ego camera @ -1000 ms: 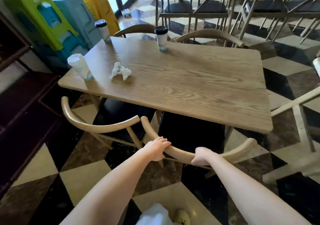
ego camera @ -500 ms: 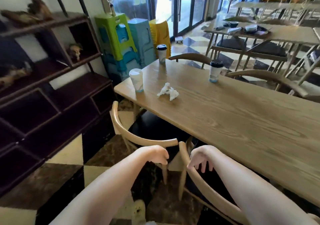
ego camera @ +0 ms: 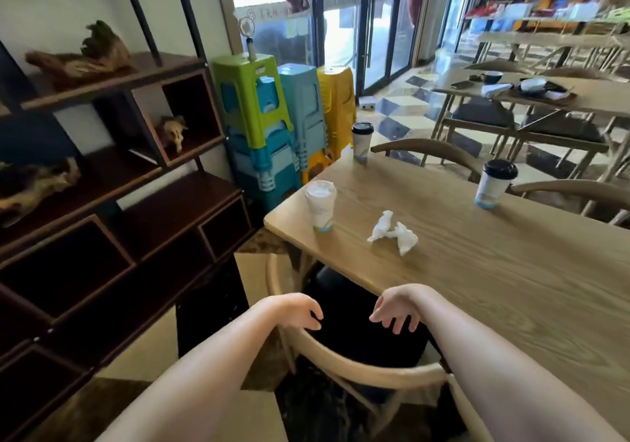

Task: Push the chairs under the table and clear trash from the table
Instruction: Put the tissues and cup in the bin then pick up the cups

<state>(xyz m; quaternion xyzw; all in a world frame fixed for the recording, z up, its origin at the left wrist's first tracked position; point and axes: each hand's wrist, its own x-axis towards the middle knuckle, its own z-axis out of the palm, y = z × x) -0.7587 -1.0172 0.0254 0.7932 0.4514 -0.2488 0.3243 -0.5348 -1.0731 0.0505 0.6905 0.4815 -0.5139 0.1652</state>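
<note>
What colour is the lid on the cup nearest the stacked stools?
The lid is black; head view.

Left side: white wall [ego camera: 51, 5] behind a dark wooden shelf unit [ego camera: 112, 182] with open compartments, driftwood pieces [ego camera: 85, 56] on several levels. Beside the shelving, three stacks of plastic stools: green [ego camera: 252, 100], blue [ego camera: 300, 107], yellow [ego camera: 337, 100], with a small fan [ego camera: 247, 29] standing on the green stack. Behind them, tall dark-framed glass doors [ego camera: 375, 25] admit strong daylight onto a glossy floor [ego camera: 395, 105] of dark and pale diamond tiles; at far right, a second wooden table [ego camera: 600, 100] carries dishes, with dark-cushioned seats [ego camera: 484, 114] tucked beneath.
</note>
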